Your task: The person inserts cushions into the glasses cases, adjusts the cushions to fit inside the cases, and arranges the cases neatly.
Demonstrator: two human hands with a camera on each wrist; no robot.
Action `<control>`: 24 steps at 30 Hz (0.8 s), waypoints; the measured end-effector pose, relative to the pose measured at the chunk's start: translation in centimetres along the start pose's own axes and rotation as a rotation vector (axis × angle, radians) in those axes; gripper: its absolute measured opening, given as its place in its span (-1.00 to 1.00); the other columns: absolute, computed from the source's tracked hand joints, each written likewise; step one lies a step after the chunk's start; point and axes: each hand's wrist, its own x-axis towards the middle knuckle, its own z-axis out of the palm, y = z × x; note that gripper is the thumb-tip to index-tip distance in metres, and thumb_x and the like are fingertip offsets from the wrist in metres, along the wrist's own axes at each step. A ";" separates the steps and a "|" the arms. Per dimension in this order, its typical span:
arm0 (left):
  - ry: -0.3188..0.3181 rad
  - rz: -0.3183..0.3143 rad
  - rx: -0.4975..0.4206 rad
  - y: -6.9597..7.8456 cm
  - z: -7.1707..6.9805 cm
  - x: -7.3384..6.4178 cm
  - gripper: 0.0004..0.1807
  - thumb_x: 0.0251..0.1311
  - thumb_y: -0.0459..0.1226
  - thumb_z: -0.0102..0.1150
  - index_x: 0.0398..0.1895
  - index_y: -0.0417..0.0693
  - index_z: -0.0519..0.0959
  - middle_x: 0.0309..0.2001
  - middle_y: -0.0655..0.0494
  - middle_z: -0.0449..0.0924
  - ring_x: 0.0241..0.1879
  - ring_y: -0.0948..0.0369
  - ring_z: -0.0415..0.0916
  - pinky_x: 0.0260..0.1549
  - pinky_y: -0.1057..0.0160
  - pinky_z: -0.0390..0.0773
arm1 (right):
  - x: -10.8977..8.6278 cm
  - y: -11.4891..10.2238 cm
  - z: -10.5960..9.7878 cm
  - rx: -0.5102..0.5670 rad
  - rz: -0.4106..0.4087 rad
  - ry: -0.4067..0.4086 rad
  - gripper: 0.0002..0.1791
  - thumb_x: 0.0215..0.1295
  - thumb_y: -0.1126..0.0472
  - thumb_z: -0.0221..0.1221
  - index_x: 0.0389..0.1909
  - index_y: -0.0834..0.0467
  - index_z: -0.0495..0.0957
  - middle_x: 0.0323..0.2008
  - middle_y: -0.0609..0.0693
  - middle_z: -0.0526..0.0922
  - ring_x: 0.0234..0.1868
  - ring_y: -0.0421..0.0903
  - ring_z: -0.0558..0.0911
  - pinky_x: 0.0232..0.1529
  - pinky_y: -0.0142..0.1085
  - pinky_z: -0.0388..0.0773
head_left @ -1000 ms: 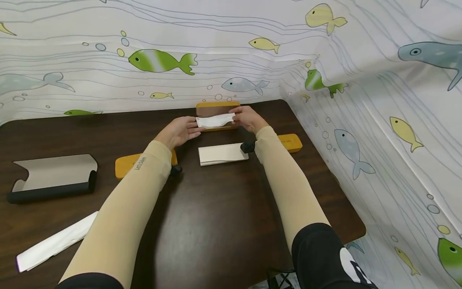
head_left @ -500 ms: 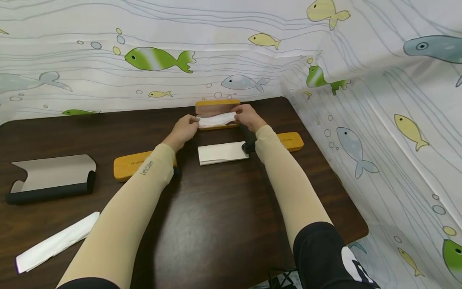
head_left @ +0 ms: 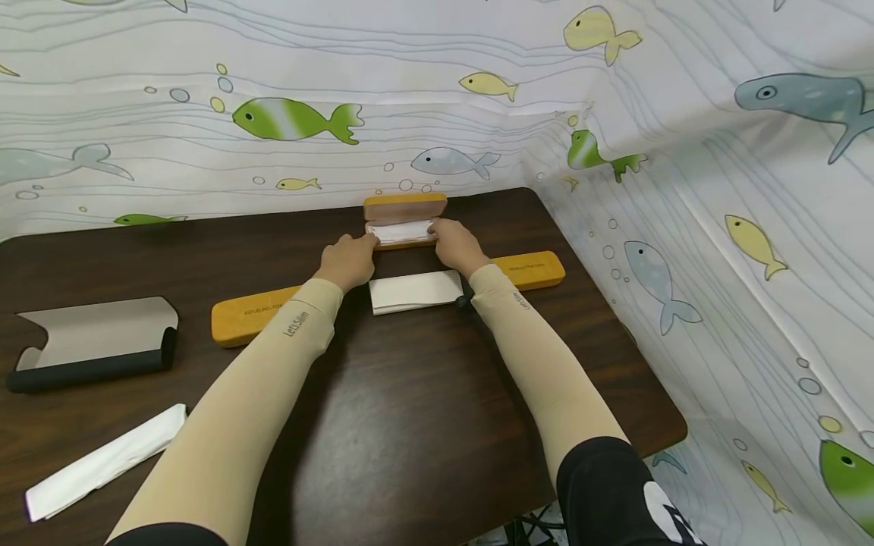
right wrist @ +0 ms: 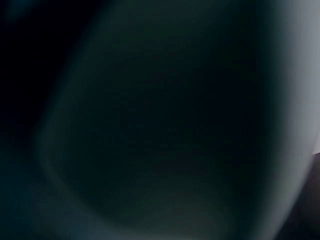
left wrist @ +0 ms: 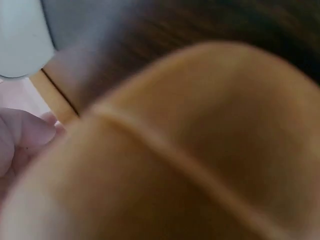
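Observation:
A yellow hinged case (head_left: 406,201) stands with its lid raised at the far edge of the table, and a folded white cloth (head_left: 401,232) lies in its lower half. At the left end of the case, my left hand (head_left: 347,262) has its fingers curled and pinches the cloth's edge. My right hand (head_left: 459,247) does likewise at the right end. Both sets of fingertips are partly hidden. In the left wrist view, the thumb (left wrist: 35,131) shows beside the case's yellow rim; a blurred sleeve covers most of that picture. The right wrist view is dark and blurred.
Closed yellow cases lie left (head_left: 249,312) and right (head_left: 529,271), partly behind my forearms. A folded cream sheet (head_left: 415,293) lies in front of the raised-lid case. Further left are a black case with pale lining (head_left: 102,330) and a white folded strip (head_left: 105,462).
The white cloth has gone down from above the case into its lower half. Both hands have lowered with it, and the left hand's fingers, straight at first, have curled.

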 end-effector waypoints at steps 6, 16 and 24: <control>0.005 0.022 0.056 -0.2 0.1 -0.7 -0.42 0.43 -0.38 -0.13 0.52 -0.10 0.25 0.41 -0.16 0.38 0.27 -0.20 0.33 0.14 -0.29 0.39 | -0.8 -0.3 0.5 -0.165 -0.059 -0.062 -0.67 0.51 0.40 0.01 0.17 0.18 0.58 0.12 0.09 0.65 0.08 0.01 0.63 0.16 -0.11 0.54; -0.008 0.035 0.066 -0.4 0.1 -1.1 -0.43 0.43 -0.37 -0.17 0.51 -0.12 0.26 0.47 -0.16 0.29 0.33 -0.21 0.27 0.19 -0.30 0.34 | -1.5 -0.4 0.2 -0.097 -0.049 -0.068 -0.54 0.51 0.43 -0.04 0.33 0.15 0.51 0.32 0.07 0.54 0.35 0.03 0.48 0.35 -0.12 0.39; 0.234 0.049 -0.028 -0.5 -1.8 -0.3 -0.46 0.50 -0.32 -0.20 0.49 -0.27 0.19 0.44 -0.24 0.27 0.36 -0.22 0.28 0.09 -0.29 0.47 | -0.9 -0.7 -1.9 0.006 -0.071 0.296 -0.56 0.54 0.42 -0.07 0.34 0.18 0.49 0.35 0.05 0.49 0.13 0.05 0.62 0.04 -0.18 0.58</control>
